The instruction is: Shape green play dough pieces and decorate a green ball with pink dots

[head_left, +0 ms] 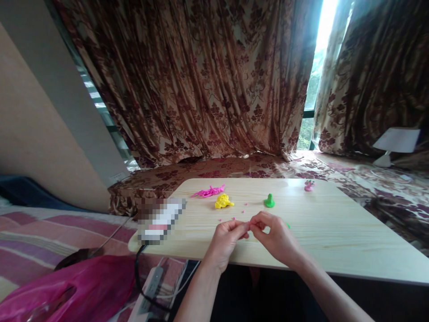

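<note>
My left hand [228,237] and my right hand [273,232] meet over the near part of the table, thumbs and fingers pinched together at the tips. Between them shows a tiny bit of pink modelling clay [250,223], mostly hidden by the fingertips. Several small pink clay bits [243,211] lie scattered just beyond the hands. Behind these sits a lumpy yellow clay piece [223,201], with a tangle of pink clay strands [209,192] further back. A green clay shape [269,201] with a wide base and narrow top stands beyond my right hand. Another green bit [288,226] peeks out beside that hand.
The pale wooden table [351,241] carries a small pink figure [309,185] at its far right. A pixelated white object [162,221] with a black cable lies at the left. Below are a power strip [149,286] and a magenta bag [73,286]. A lamp [397,141] stands far right.
</note>
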